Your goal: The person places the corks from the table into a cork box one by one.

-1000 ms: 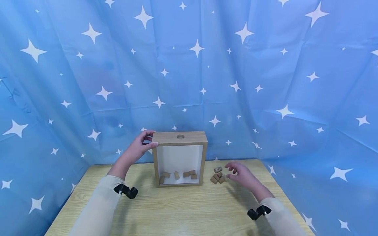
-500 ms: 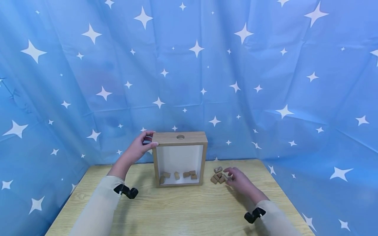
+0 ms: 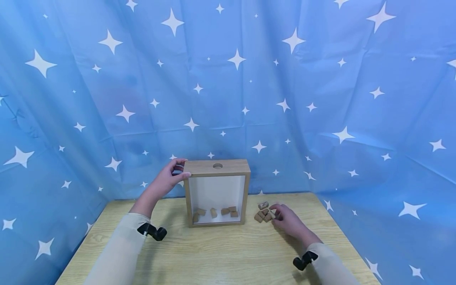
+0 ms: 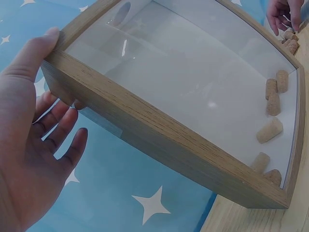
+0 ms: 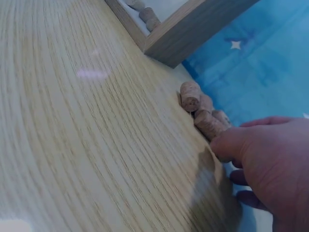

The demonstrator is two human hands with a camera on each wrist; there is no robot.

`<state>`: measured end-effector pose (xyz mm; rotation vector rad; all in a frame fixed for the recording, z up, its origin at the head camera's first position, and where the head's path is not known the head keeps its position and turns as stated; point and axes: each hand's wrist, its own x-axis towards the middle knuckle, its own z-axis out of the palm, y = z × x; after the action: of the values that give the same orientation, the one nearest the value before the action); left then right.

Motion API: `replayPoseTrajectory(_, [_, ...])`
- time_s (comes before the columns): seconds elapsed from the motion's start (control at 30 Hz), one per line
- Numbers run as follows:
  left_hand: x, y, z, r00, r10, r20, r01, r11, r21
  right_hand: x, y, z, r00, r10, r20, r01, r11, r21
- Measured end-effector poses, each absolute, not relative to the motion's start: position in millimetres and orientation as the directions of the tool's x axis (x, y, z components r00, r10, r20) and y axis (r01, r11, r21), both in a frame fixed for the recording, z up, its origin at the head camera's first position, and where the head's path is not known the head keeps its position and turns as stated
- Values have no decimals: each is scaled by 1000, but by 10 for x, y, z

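Wooden box and corks, with two hands attending

Item, one wooden box (image 3: 233,167): it is standing upright between the two hands, showing a clear front and a white back. A round hole (image 3: 217,166) is piercing its top, just to the right of the left hand's grip.

Item, six corks inside the box (image 3: 213,213): they are lying along its floor, below and to the right of the left hand.

Item, a small heap of loose corks (image 3: 259,217): it is sitting between the box and the right hand, near its fingertips. One marked cork (image 3: 263,205) is lying at the heap's far side.

Item, left hand (image 3: 165,180): it is holding the box by its near upper corner, the thumb pressing the front edge, the fingers reaching round the side.

Item, right hand (image 3: 290,221): it is bending low over the heap, thumb and forefinger set narrowly at the nearest cork; whether they are pinching it, I cannot tell.

Item, pale wood-grain worktop (image 3: 221,253): it is extending beneath both hands.

Item, blue starred curtain (image 3: 221,99): it is hanging beyond them.
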<state>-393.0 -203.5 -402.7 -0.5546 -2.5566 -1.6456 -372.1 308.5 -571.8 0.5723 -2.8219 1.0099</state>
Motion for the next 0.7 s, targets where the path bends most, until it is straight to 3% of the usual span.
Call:
replayPoseTrajectory(0.33, [-3932,-2041,-4032,-934,269,235,325,366,872,-3737,3068,-5763,-944,-281,170,-324,716,-619])
replayPoseTrajectory(0.7, [-3964,-2051,-4054,-935,271,227,321,380,868,-3704,3073,-5801,-977,-125,174,-212,678,-704])
